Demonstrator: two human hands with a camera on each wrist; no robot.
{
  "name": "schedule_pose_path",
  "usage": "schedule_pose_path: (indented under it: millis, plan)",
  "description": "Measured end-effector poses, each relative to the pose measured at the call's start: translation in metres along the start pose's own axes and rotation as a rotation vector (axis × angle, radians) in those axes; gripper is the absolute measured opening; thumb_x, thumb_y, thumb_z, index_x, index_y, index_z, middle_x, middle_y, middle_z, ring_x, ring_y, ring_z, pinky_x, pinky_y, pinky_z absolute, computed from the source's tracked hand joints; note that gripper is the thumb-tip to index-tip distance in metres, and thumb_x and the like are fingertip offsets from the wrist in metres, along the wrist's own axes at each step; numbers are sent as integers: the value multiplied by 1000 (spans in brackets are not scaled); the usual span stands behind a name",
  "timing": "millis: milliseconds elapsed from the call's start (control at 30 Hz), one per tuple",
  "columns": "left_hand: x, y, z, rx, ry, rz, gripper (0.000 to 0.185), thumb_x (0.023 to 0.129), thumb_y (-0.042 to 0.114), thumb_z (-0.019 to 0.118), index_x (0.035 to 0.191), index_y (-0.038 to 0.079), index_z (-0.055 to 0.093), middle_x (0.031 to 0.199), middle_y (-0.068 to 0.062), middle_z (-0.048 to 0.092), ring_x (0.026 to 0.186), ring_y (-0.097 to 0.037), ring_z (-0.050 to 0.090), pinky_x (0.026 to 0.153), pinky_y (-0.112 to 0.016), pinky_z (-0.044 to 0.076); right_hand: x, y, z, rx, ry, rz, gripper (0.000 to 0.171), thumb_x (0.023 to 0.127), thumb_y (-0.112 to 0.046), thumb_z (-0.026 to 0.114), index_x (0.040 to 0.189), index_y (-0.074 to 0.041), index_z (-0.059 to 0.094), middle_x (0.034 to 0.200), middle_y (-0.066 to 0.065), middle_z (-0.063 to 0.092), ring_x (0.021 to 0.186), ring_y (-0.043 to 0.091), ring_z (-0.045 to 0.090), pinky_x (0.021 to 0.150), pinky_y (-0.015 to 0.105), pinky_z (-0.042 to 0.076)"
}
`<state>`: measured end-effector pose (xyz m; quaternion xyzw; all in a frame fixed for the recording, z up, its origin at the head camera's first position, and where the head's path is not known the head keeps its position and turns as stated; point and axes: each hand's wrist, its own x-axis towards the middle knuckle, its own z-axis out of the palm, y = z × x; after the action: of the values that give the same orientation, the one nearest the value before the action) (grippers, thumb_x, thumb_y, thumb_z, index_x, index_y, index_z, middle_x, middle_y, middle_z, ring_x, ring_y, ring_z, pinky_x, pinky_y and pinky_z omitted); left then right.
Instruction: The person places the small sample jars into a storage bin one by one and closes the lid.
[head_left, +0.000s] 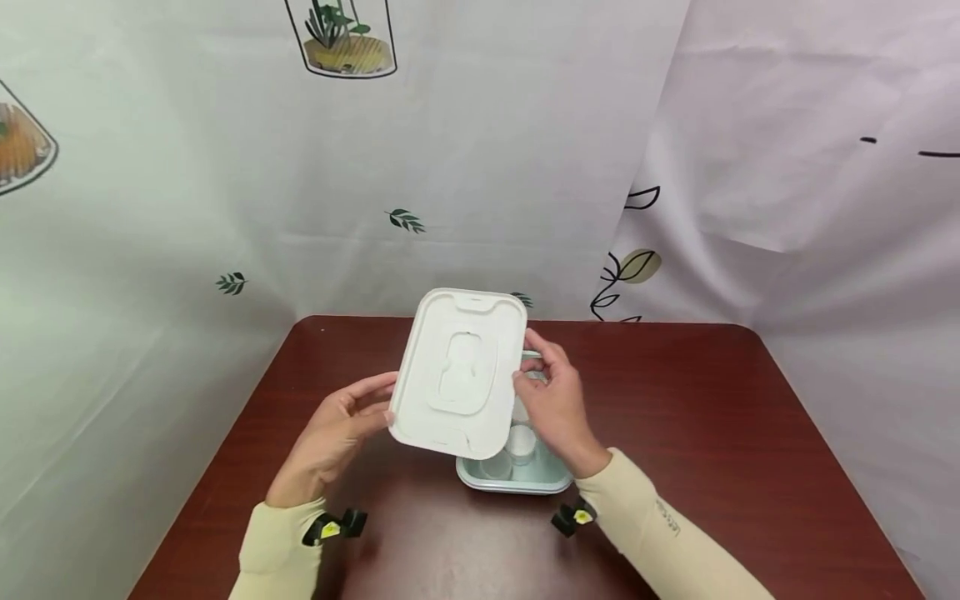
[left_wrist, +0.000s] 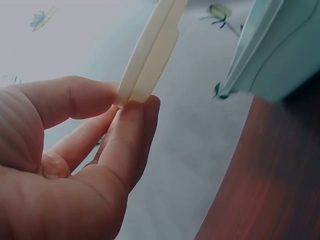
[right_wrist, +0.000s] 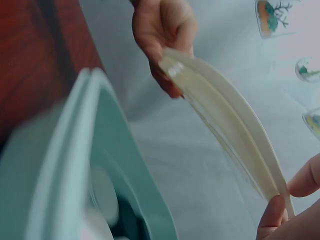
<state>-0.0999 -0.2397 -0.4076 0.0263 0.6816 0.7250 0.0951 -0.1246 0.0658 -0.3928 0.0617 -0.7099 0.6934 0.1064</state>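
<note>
A white rectangular lid [head_left: 461, 375] is held tilted up above the table, its outer face towards the head camera. My left hand [head_left: 333, 433] pinches its left edge between thumb and fingers, as the left wrist view also shows with the lid [left_wrist: 145, 60] edge-on. On the opposite edge, my right hand [head_left: 557, 404] pinches with thumb and fingertips. Beneath the lid stands a pale green box [head_left: 525, 488], uncovered and partly hidden by the lid and right hand. Several white round pieces [head_left: 521, 443] lie inside it; their kind is not clear.
The dark red-brown table [head_left: 675, 433] extends around the box. White printed cloth [head_left: 480, 167] hangs behind and beside it. Black straps with small devices [head_left: 573, 517] sit at both wrists.
</note>
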Motion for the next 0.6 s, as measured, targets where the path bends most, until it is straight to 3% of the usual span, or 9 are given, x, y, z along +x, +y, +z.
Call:
schedule_pose_path:
  millis: [167,300,600]
  plan:
    - [18,-7,26,11,-70,38,72,88,-12,73,155,-3,48,129,-9,65,108,-15,75,89,-29,59,16,-3,-34,-53,-7,32,60,95,6,61,153,-8,55,135,14,61,99,15,61,84,15,49]
    - [27,-11,45,31,-94,58,74,88,-13,73,156,3,48,129,-14,60,108,-15,74,87,-29,59,22,-5,-58,-76,-4,69,52,99,0,62,150,-8,58,131,16,64,98,14,63,81,16,53]
    - [44,-10,86,204,20,182,67,94,-11,66,155,14,53,136,-21,63,124,-29,64,97,-23,54,30,-7,-91,-111,22,53,32,99,-2,68,131,1,68,115,19,66,90,14,68,78,23,61]
